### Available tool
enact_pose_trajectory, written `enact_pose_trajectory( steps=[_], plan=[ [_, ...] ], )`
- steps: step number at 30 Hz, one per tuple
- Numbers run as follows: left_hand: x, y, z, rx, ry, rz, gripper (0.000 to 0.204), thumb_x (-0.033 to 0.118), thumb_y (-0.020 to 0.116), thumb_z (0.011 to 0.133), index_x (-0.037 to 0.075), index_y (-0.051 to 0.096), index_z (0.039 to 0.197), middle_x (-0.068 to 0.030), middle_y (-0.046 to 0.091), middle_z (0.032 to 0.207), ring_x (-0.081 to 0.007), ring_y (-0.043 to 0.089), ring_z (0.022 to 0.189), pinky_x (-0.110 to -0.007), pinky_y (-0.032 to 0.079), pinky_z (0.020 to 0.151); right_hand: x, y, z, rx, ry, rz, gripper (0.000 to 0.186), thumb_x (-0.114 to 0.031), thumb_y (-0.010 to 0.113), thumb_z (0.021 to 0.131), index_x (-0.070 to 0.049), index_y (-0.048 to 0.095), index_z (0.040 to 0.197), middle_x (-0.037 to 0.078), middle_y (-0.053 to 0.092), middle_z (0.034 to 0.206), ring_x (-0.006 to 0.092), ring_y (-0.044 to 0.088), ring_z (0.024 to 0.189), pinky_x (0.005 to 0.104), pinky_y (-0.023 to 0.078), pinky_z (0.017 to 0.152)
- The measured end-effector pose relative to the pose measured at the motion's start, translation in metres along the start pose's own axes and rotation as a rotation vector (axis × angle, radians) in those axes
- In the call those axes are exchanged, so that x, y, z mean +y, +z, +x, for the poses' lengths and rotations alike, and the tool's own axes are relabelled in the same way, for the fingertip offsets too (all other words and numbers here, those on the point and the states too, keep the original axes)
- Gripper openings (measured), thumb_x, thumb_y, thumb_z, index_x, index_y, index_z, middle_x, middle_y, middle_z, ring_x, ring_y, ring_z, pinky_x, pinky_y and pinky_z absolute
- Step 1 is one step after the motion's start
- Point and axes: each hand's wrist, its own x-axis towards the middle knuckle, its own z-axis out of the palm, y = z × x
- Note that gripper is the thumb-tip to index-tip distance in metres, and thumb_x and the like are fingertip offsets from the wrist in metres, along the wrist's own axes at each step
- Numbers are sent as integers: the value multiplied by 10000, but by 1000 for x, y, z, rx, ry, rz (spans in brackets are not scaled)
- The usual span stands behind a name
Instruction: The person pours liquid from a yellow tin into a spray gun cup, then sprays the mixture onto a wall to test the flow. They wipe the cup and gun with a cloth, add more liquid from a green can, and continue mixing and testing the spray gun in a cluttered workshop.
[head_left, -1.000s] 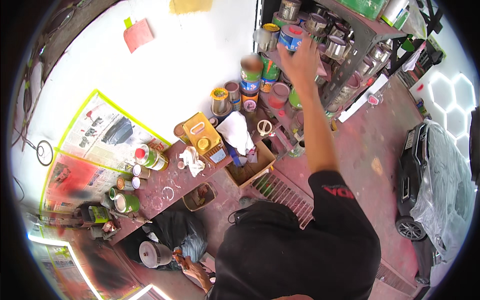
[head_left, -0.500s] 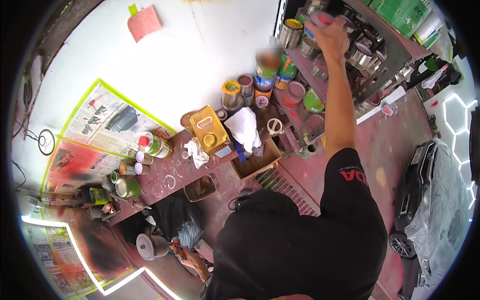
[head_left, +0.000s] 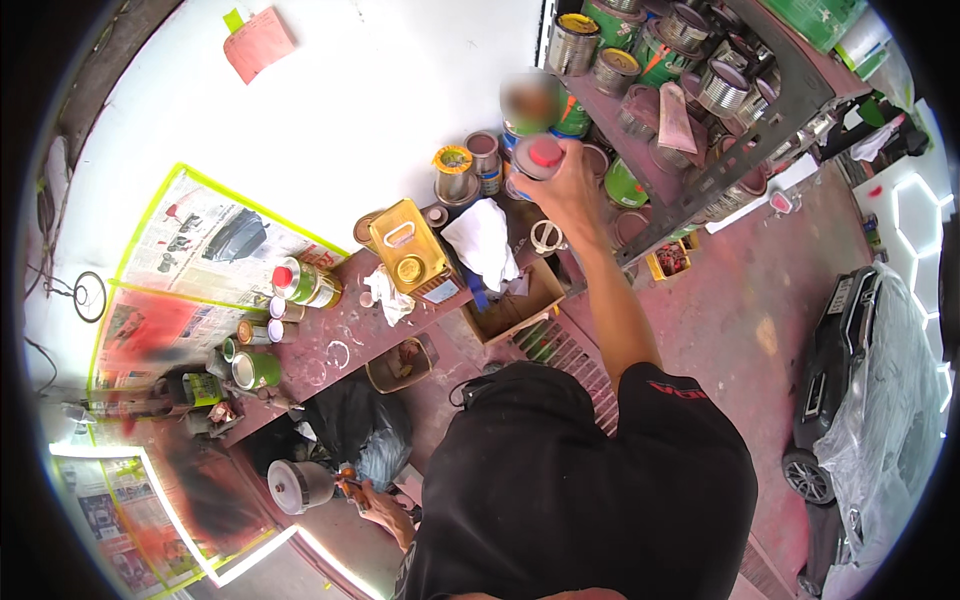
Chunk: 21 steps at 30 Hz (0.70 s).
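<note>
My right hand [head_left: 570, 195] grips a round can with a red cap [head_left: 533, 158], out in front of the shelf's paint tins. At the lower left, my left hand [head_left: 383, 512] is closed around the handle of a spray gun [head_left: 347, 482]. The gun carries a pale, lidded paint cup [head_left: 298, 488], which sticks out to the left. Close to the can stand a tin with a yellow-smeared rim [head_left: 453, 172] and a greyish tin [head_left: 484, 155]. The can's lower part is hidden behind my fingers.
A metal shelf [head_left: 735, 165] full of tins rises at the upper right. Along the wall, the bench [head_left: 345, 330] bears a yellow rectangular can [head_left: 407, 245], a white cloth [head_left: 482, 243] and several tins. Below are a cardboard box [head_left: 545, 290] and black bags [head_left: 345, 425]. A plastic-draped car [head_left: 830, 360] stands right.
My right hand has brought the red-capped can down and left, away from the upper shelf. A pinkish tube on the shelf now shows. My left hand still holds the spray gun.
</note>
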Motion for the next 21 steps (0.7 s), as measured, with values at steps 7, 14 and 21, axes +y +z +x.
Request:
enact_pose_trajectory(
  steps=[7,14,21],
  plan=[
    [-68,-29,25,91,246,11,371,187,594,982,-89,610,1230,-173,634,1148,-178,553,629,-327,391,491,100,64,44,176,125,-273,785,-361,888,753,34,498,1307,290,540,1304,499,569,1227,546,500,1052],
    [-52,-40,-5,55,70,-39,358,195,589,988,-85,616,1209,-159,637,1092,-172,549,600,-318,382,475,141,85,59,206,19,-668,716,-261,741,885,59,452,1458,274,382,1602,473,410,1457,564,428,1112],
    [-34,-41,-11,20,87,0,354,208,590,993,-80,619,1197,-148,634,1059,-165,537,582,-312,375,468,116,106,4,81,-200,-500,808,-370,756,885,23,462,1528,219,542,1507,396,540,1331,526,445,1066]
  ],
)
